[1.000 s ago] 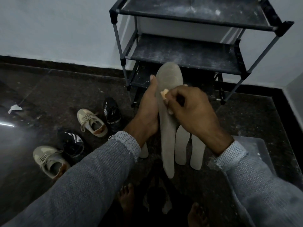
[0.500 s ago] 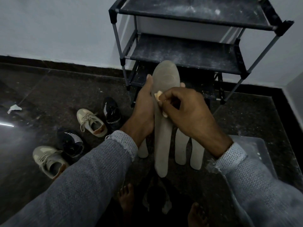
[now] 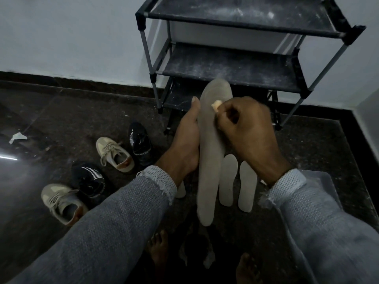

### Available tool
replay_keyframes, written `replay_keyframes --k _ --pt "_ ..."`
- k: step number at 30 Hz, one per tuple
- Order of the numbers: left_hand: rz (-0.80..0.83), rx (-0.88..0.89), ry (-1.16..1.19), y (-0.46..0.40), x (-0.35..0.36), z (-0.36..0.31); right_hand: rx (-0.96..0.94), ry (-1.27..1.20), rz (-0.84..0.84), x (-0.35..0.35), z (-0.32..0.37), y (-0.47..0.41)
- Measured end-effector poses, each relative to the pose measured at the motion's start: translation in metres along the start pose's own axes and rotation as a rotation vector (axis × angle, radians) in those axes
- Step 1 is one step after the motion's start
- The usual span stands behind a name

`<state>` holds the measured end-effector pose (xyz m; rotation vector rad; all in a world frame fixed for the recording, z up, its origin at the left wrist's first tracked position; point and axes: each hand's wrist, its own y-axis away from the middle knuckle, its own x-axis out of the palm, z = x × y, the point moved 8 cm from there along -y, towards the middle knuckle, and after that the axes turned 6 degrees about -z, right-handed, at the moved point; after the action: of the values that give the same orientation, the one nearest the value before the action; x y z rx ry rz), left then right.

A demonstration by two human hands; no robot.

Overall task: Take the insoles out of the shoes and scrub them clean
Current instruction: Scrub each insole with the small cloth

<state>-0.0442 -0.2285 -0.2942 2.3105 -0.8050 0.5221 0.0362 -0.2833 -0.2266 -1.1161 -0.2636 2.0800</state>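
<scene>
Sponge (image 3: 217,104) higher up insole (image 3: 209,152) between hands.

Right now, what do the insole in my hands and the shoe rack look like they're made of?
The insole looks like soft foam with a matte grey fabric face; it bows slightly. The shoe rack seems to have metal tubes, dark plastic joints and dusty, dark fabric-like shelves.

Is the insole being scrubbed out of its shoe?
Out: the left hand holds the insole up, clear of every shoe.

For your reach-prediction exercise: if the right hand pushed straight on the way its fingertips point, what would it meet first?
The held insole: the right hand already presses its small sponge piece against it.
</scene>
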Motion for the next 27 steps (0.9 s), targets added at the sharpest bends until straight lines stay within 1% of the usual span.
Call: replay_keyframes --k 2,4,8,10,13,16,18,20,22,25,27 --pt "0.004 0.005 -0.007 0.001 0.002 0.003 0.065 0.009 -0.065 -0.01 -0.018 -0.009" --pt "0.002 0.007 -0.029 0.001 0.003 0.004 0.087 -0.013 -0.069 -0.011 -0.02 -0.008" --pt "-0.009 0.013 -0.032 -0.002 -0.002 0.001 -0.013 -0.132 0.059 0.008 0.014 0.006" --pt "-0.016 0.015 -0.03 -0.002 -0.004 0.001 -0.034 -0.139 0.075 0.011 0.016 0.006" --pt "-0.017 0.018 -0.039 -0.001 -0.002 0.001 0.036 -0.039 -0.02 -0.002 -0.009 -0.006" --pt "-0.012 0.005 -0.032 0.001 0.002 0.005 0.126 -0.073 -0.08 -0.013 -0.029 -0.01" --pt "-0.015 0.009 -0.035 0.001 0.001 0.005 0.099 -0.109 -0.037 -0.006 -0.016 -0.005" --pt "-0.012 0.009 -0.031 0.0 0.0 0.004 0.008 -0.132 0.028 0.004 0.008 0.004" --pt "-0.024 0.013 -0.033 0.001 -0.002 0.003 -0.051 -0.124 0.044 0.006 0.02 0.007" --pt "-0.028 -0.004 -0.03 0.001 0.0 0.003 0.032 -0.045 -0.021 -0.005 -0.004 -0.005" --pt "-0.021 -0.035 -0.016 0.002 0.003 0.007 0.104 -0.039 -0.076 -0.014 -0.024 -0.012"
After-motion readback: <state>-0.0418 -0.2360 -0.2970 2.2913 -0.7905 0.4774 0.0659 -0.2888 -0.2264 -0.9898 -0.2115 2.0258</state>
